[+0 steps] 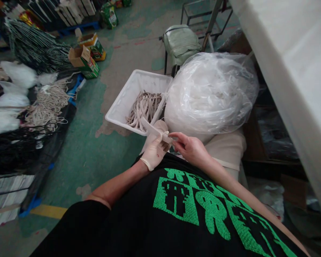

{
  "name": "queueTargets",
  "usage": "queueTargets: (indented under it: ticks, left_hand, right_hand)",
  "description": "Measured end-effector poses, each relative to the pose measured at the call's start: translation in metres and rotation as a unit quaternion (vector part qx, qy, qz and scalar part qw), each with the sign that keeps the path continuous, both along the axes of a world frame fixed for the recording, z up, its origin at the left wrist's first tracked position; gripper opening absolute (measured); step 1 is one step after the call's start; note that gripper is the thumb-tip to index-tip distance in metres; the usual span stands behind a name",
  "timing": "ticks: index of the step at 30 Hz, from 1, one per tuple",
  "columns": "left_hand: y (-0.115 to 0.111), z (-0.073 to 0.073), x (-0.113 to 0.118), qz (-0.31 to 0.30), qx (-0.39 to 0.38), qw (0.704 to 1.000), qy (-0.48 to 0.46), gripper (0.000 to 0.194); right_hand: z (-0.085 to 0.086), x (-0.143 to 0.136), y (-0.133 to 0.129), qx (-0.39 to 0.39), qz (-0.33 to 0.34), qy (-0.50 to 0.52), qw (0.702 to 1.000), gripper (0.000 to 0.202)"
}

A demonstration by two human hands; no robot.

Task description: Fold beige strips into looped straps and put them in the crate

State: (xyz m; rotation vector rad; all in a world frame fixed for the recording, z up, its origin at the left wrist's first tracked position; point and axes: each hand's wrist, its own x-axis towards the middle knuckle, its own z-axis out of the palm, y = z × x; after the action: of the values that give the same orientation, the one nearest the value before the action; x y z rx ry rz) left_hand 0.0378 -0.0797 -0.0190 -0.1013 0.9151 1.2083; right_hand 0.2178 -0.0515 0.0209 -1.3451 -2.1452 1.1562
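Observation:
A pale, flat strip (151, 127) runs between my hands, and its free end curves up over the near side of a white plastic bin (120, 99). My left hand (153, 151), in a whitish glove with a small red mark, is closed around the strip. The bare fingers of my right hand (188, 145) pinch its other end. Inside the bin lies a heap of similar beige and grey strips (146, 109). A big clear plastic bag (210, 94) full of whitish material bulges just beyond my right hand.
A stool with a green padded cover (181, 43) stands behind the bag. At right runs a pale table edge (291, 89). Open green cartons (84, 62) sit on the floor at left, near cord bundles (46, 105) and dark green rods (34, 44).

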Motion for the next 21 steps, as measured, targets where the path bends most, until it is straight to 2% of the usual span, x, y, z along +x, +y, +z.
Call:
queueTargets:
  ticks: [6, 11, 13, 17, 19, 21]
  left_hand:
    - [0.003, 0.000, -0.001, 0.035, 0.014, 0.999, 0.016, 0.022]
    - [0.000, 0.005, 0.014, -0.052, 0.008, 0.999, -0.003, 0.017]
    - [0.001, 0.007, 0.015, -0.052, 0.005, 0.999, 0.006, 0.016]
    - [0.004, 0.008, 0.010, 0.007, 0.012, 0.999, 0.031, 0.019]
    - [0.004, 0.009, 0.013, -0.007, 0.016, 1.000, 0.025, 0.019]
    - [0.002, 0.010, 0.019, -0.047, 0.010, 0.999, 0.013, 0.017]
  right_hand:
    - [0.005, 0.025, 0.000, -0.025, -0.035, 0.095, 0.995, 0.038]
    - [0.001, 0.015, -0.001, 0.012, -0.033, 0.055, 0.998, 0.036]
    - [0.002, 0.016, -0.001, -0.002, -0.026, 0.060, 0.998, 0.038]
    - [0.012, 0.036, -0.003, -0.037, -0.017, 0.081, 0.996, 0.037]
    - [0.013, 0.039, -0.003, -0.028, -0.027, 0.069, 0.997, 0.035]
    - [0.011, 0.034, -0.004, -0.025, -0.034, 0.071, 0.997, 0.034]
